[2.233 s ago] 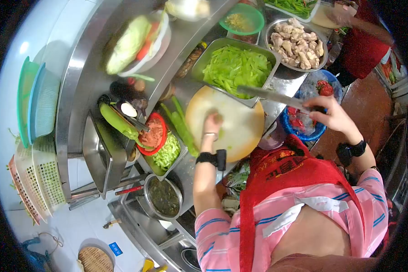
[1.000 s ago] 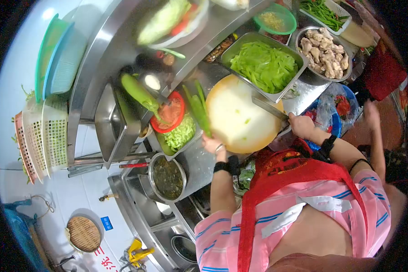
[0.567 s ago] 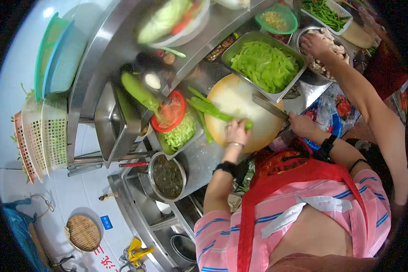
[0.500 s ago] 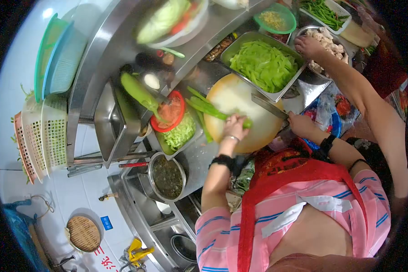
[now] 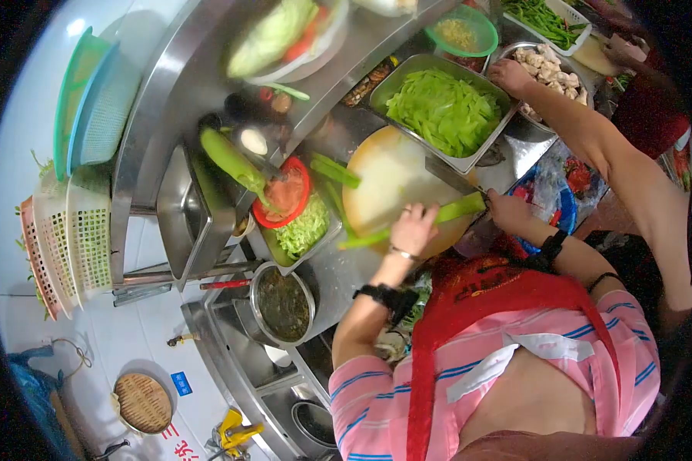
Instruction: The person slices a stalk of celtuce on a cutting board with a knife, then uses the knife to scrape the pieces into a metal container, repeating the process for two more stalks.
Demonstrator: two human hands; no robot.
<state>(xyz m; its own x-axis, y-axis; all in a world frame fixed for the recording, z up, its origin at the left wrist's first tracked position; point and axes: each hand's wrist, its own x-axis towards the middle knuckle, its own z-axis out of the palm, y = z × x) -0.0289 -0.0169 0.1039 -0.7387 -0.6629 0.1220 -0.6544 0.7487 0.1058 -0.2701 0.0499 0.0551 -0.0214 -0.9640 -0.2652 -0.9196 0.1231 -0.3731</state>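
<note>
My left hand (image 5: 414,230) holds a green celery stalk (image 5: 463,207), which lies across the near part of the round cutting board (image 5: 377,180). Its fingers are closed over the stalk's middle. My right hand (image 5: 509,212) grips a kitchen knife (image 5: 452,176) by the handle. The blade rests above the board, pointing left, just beyond the stalk and apart from my left hand. More green stalks (image 5: 334,170) lie at the board's left edge. Behind the board, a metal tray (image 5: 469,164) is filled with sliced green pieces (image 5: 442,107).
A co-worker's hand (image 5: 510,78) is at a metal pan of pale meat pieces (image 5: 547,77). Left of the board stand a red bowl (image 5: 309,192) over shredded greens (image 5: 304,230) and a pot of dark liquid (image 5: 283,303). A steel shelf (image 5: 184,92) edges the counter.
The stalk in my left hand has shifted right and nearer to me, its end now close to my right hand. My left hand moved slightly right. The knife stays nearly in place.
</note>
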